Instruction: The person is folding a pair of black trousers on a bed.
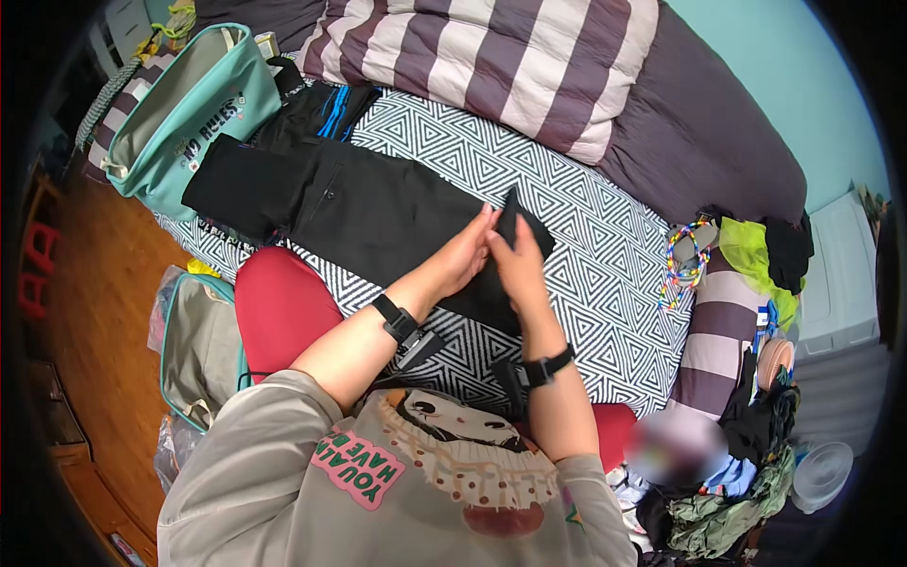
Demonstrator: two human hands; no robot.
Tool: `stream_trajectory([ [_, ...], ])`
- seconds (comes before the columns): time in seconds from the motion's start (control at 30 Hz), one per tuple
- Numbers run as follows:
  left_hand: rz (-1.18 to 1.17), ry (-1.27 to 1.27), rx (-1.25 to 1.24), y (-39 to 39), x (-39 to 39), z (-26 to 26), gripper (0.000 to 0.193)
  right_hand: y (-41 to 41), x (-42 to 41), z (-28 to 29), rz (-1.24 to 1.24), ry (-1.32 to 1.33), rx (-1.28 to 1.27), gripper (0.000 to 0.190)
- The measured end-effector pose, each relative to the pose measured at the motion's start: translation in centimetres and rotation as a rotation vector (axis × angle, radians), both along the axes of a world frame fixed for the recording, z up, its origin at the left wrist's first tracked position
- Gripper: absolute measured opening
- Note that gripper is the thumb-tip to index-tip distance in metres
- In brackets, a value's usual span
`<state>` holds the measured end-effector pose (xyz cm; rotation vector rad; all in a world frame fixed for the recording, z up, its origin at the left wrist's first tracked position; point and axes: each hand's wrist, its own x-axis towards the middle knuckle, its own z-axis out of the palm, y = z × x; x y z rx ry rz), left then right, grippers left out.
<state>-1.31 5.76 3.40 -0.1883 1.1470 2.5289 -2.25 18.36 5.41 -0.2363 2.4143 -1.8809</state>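
A black garment point(386, 205) with a buttoned pocket, apparently a pair of trousers, lies lengthwise across the patterned bed sheet point(602, 276) before me. My right hand point(521, 262) pinches a raised fold at its right end between thumb and fingers. Close against it, my left hand point(464, 248) rests on its side over the cloth, fingers held together and tips by the right thumb. Whether the left fingers grip any fabric is hidden. Beyond the garment's left end is a folded black cloth point(237, 188). Each wrist wears a black strap.
A teal fabric storage bin point(205, 120) stands at the back left, beside black clothing with blue stripes point(333, 113). Another open bin point(202, 340) is left of my knee. A striped quilt point(489, 64) lies behind; piled clothes point(744, 489) and a beaded cord point(684, 262) are at right.
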Motion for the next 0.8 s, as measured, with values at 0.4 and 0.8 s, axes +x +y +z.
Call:
stream_trajectory([
  [0.4, 0.085, -0.154, -0.025, -6.5, -0.2, -3.1, 0.046, -7.1, -0.8, -5.9, 0.125, -0.034, 0.221, 0.07],
  [0.8, -0.098, 0.76, -1.462, 8.2, 0.7, -4.4, 0.063, 17.2, 1.6, 0.2, -0.022, -0.313, -0.133, 0.053],
])
